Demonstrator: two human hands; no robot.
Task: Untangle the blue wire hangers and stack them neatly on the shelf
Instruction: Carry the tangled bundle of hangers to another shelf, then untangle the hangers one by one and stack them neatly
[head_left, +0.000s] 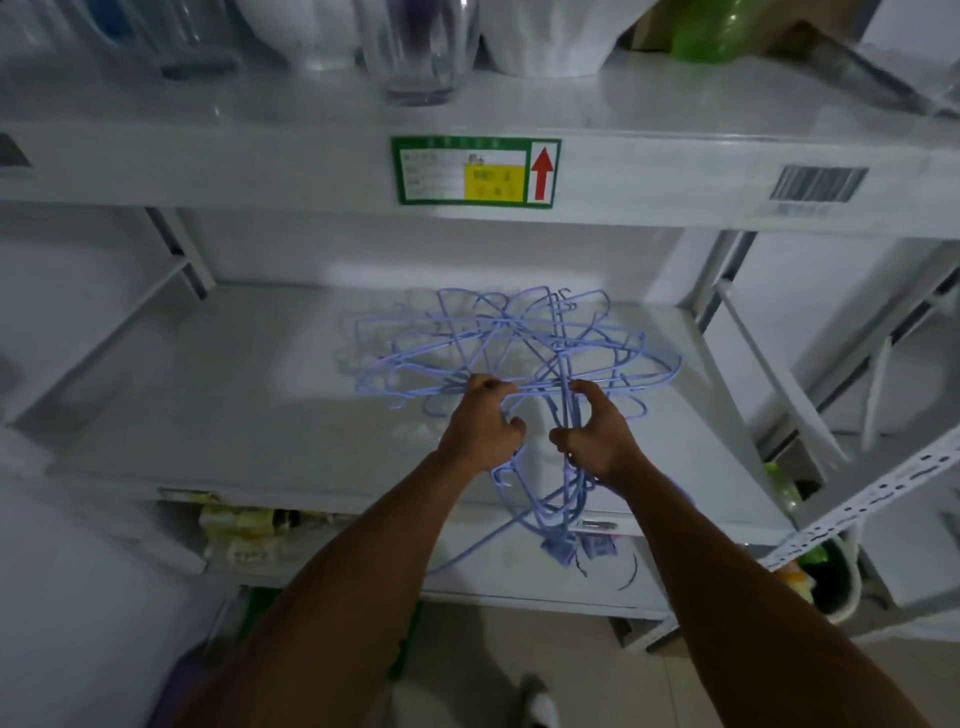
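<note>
surface: white shelf (234, 415) | load: tangled blue wire hangers (511, 325), some overhanging front edge

The hangers (511, 326) spread over the shelf (234, 405), beneath the glass (418, 47) standing above.

Left hand (480, 431) and right hand (597, 439) are bare; forearms (363, 551) unsleeved; foot (541, 705) wears something white.
</note>
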